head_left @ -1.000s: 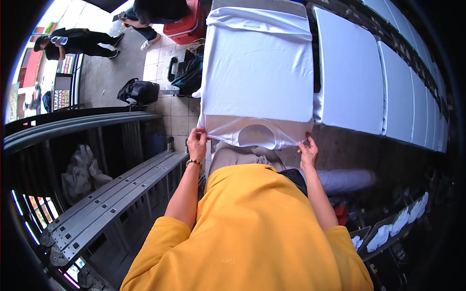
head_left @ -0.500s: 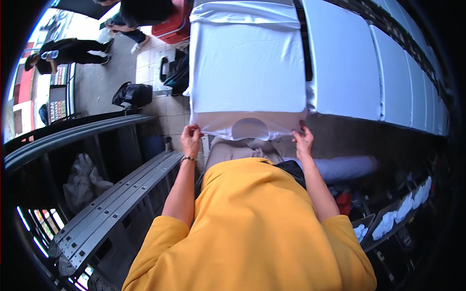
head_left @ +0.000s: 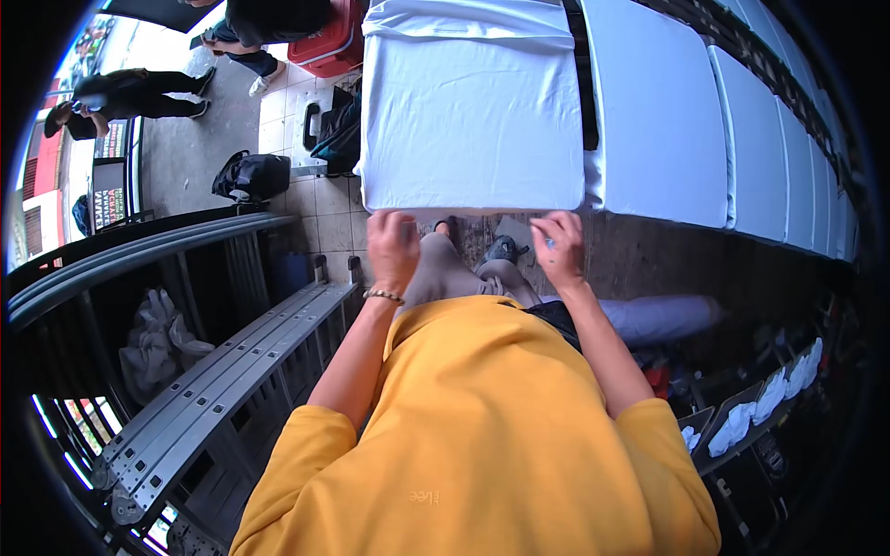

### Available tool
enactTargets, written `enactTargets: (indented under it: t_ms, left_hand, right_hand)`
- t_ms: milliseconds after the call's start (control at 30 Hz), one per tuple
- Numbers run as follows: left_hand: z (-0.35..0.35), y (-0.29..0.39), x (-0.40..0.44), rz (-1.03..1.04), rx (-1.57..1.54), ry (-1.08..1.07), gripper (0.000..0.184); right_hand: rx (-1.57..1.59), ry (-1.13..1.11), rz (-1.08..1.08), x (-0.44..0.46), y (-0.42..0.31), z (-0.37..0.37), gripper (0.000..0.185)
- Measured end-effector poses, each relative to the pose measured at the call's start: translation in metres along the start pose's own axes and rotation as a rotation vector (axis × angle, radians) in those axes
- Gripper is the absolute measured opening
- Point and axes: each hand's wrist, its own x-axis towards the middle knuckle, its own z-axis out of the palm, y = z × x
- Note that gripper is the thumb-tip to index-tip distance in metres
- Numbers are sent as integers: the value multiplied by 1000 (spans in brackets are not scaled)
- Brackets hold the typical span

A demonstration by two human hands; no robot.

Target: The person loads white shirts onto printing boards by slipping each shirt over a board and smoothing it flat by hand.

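A white T-shirt lies stretched over a flat rectangular board, with folds bunched across its far end. Its near edge now wraps down at the board's front, and the rounded opening is out of sight. My left hand is just below the near left corner, its curled fingers blurred by motion. Near the right corner, my right hand has bent fingers with a gap between them, and no cloth shows in it. Both hands are close to the shirt's front edge; whether the left still touches it is unclear.
More white-covered boards run in a row to the right. A folded metal ladder stands at left. A black bag and red cooler are on the floor beyond. Two people are at the upper left. A pale roll lies at right.
Both hands have moved inward and toward the board, letting the stretched near hem go, at least with the right. The hem has drawn back under the board's front edge, uncovering my legs.
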Motion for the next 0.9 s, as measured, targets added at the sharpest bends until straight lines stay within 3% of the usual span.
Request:
enactTargets:
  t_ms: [33, 100, 167, 300, 333, 433, 533, 667, 867, 900]
  left_hand:
    - [5, 16, 7, 79, -35, -52, 26]
    - [24, 38, 14, 302, -19, -146, 49]
    - [39, 53, 13, 413, 149, -411, 69]
    - [38, 64, 5, 373, 228, -460, 77]
    - [37, 64, 3, 344, 223, -482, 78]
    - [33, 55, 6, 262, 237, -411, 76]
    - [30, 16, 17, 117, 375, -257, 75]
    - [13, -23, 22, 58, 358, -159, 75]
    - [22, -34, 24, -6, 241, -52, 75]
    - [20, -25, 24, -56, 345, -77, 75]
  right_hand:
    - [-12, -57, -45, 12, -12, 5, 30]
    - [-133, -172, -214, 29, -33, 23, 53]
    - [-287, -321, -225, 25, -43, 39, 69]
    - [-449, -457, -252, 20, -41, 44, 92]
    - [-331, -501, -215, 18, -39, 41, 83]
    - [-234, -412, -116, 22, -26, 35, 84]
    - [-430, -262, 40, 27, 18, 27, 84]
    - [-349, -281, -25, 28, 36, -1, 86]
    - [-337, -269, -35, 30, 25, 1, 83]
    - [-358, -287, -31, 32, 22, 2, 82]
